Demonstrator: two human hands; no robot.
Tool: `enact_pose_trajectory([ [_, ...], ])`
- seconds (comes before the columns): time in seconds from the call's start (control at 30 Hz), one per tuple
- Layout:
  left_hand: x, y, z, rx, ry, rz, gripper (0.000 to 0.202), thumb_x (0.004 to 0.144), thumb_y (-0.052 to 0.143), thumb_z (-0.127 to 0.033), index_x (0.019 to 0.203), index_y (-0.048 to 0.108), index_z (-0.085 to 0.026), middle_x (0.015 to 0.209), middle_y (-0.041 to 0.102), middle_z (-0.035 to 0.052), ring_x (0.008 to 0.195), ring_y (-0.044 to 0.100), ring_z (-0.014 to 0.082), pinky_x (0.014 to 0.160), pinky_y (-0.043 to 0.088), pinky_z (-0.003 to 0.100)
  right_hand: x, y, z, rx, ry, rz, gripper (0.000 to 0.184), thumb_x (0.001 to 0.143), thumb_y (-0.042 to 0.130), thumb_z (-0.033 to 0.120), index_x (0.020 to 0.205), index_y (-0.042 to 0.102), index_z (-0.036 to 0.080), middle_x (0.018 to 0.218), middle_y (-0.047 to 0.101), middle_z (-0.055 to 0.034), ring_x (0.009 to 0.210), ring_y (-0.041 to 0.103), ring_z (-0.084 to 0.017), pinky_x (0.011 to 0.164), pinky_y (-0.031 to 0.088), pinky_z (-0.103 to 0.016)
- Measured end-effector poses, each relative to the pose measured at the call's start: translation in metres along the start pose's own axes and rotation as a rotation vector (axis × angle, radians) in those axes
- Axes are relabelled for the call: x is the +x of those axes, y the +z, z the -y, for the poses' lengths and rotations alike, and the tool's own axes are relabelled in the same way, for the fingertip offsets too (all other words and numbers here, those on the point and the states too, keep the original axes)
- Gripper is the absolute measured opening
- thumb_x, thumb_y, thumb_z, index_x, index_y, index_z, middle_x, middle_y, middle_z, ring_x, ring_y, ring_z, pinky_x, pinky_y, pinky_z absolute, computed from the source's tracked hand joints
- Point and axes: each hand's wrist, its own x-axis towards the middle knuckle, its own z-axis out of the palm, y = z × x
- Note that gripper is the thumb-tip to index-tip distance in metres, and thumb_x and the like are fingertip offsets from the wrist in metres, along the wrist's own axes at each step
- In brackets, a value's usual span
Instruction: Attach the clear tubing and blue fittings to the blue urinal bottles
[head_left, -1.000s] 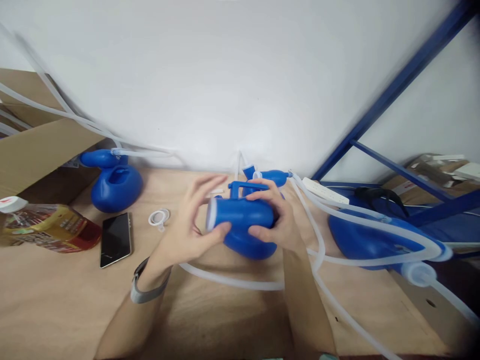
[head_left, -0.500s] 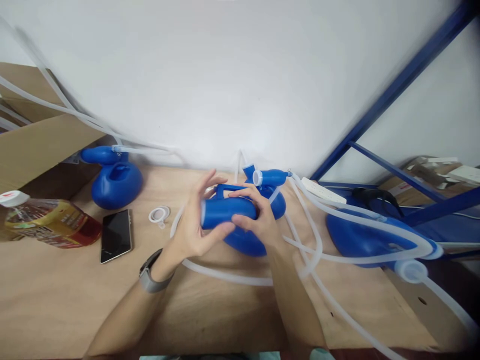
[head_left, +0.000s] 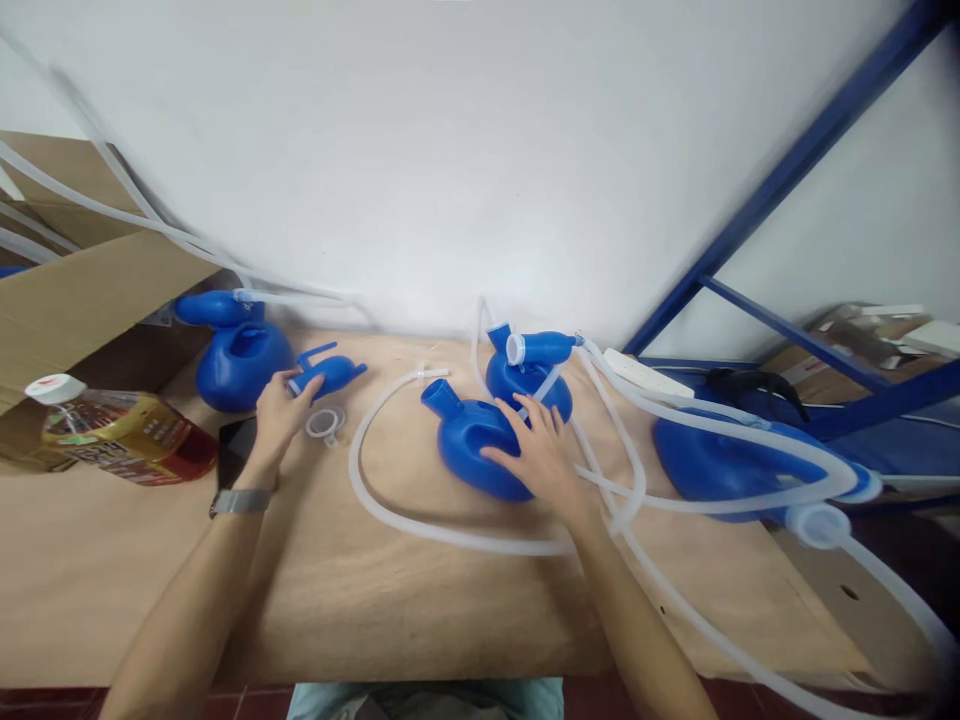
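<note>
My left hand (head_left: 279,408) is closed on the white-rimmed end of a small blue spout piece (head_left: 330,374) with a thin handle, low over the table beside a round blue vessel (head_left: 241,362). A white ring (head_left: 325,423) lies just right of that hand. My right hand (head_left: 536,452) rests open with spread fingers on a second blue vessel (head_left: 466,442) at the table's middle, whose short neck points up and left. A third blue vessel (head_left: 529,380) with a white-capped spout stands right behind it. A clear tube (head_left: 442,528) loops around the middle vessel.
A tea bottle (head_left: 124,432) lies at the left by a cardboard box (head_left: 82,290). A dark phone (head_left: 234,442) sits partly under my left wrist. At the right are a white power strip (head_left: 649,379), a larger blue vessel (head_left: 724,468) wrapped in tubing, and a blue shelf frame (head_left: 787,170).
The blue spout piece has come off the middle vessel. My left hand carried it left to beside the left vessel. My right hand let the vessel down and now lies flat on it.
</note>
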Motion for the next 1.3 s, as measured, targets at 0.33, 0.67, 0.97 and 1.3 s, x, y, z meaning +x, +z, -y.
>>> enact_pose_trajectory([
  [0.33,0.003,0.016,0.019,0.133,0.136,0.030,0.067,0.099,0.046,-0.053,0.148,0.055,-0.009,0.149,0.054,0.0269,0.142,0.050,0.0437,0.121,0.038,0.056,-0.012,0.021,-0.013,0.133,-0.042,-0.036,0.056,0.101,0.062,0.052,0.149,0.057,0.024,0.144,0.064,-0.0150,0.149,0.046,-0.040,0.120,0.044,-0.064],
  [0.67,-0.048,0.006,0.045,0.273,0.487,0.439,0.034,0.091,0.053,-0.042,0.105,0.076,-0.023,0.135,0.068,0.0163,0.134,0.058,0.0398,0.115,0.045,0.052,-0.023,0.019,-0.023,0.013,-0.059,-0.068,0.059,0.093,0.069,0.063,0.144,0.065,0.033,0.141,0.065,-0.0138,0.149,0.045,-0.045,0.123,0.028,-0.078],
  [0.97,-0.047,0.000,0.014,0.096,0.408,0.275,0.031,0.086,0.055,-0.037,0.095,0.079,-0.021,0.111,0.082,0.0146,0.111,0.075,0.0363,0.101,0.057,0.046,-0.022,0.019,-0.024,0.174,-0.101,-0.068,0.051,0.101,0.063,0.053,0.146,0.063,0.029,0.144,0.063,-0.0127,0.154,0.041,-0.040,0.124,0.041,-0.065],
  [1.3,-0.101,0.017,-0.090,-0.503,0.505,0.360,0.046,0.088,0.076,-0.055,0.116,0.082,-0.019,0.115,0.082,0.0136,0.106,0.078,0.0299,0.102,0.060,0.045,-0.022,0.019,-0.023,0.205,-0.113,-0.090,0.050,0.100,0.066,0.050,0.145,0.064,0.028,0.141,0.066,-0.0135,0.149,0.047,-0.038,0.122,0.045,-0.064],
])
